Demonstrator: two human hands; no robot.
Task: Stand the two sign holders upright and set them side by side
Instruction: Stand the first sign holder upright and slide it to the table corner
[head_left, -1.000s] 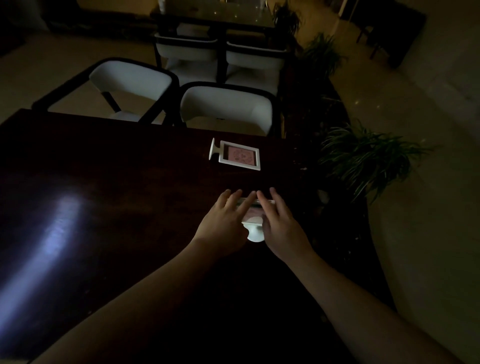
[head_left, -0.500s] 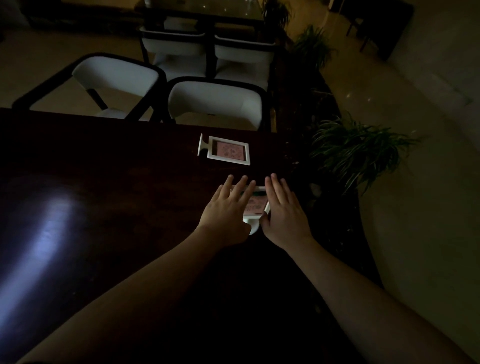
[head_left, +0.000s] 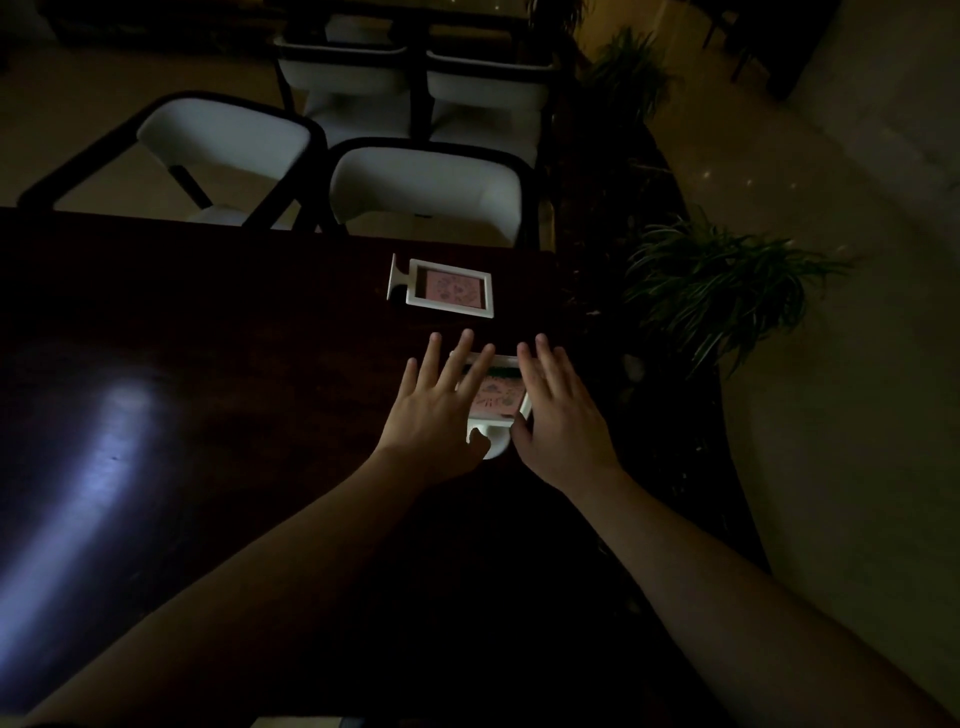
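Observation:
Two white sign holders with pink cards are on the dark wooden table (head_left: 208, 322). The far sign holder (head_left: 448, 288) lies flat near the table's far edge, its base pointing left. The near sign holder (head_left: 496, 399) sits between my hands with its round base towards me; it looks raised off the table, though I cannot tell how steeply. My left hand (head_left: 434, 400) is at its left side with fingers spread, partly covering the frame's left edge. My right hand (head_left: 558, 410) flanks its right side, fingers stretched out, thumb by the frame's lower corner.
Two white chairs (head_left: 426, 192) stand against the table's far edge, with more chairs behind. Potted plants (head_left: 717, 291) line the table's right side. A bright light reflection (head_left: 98, 457) lies on the table at left. The room is dim.
My fingers were curled over the near sign holder's top; they have since lifted and spread out flat on either side of it, exposing its pink card.

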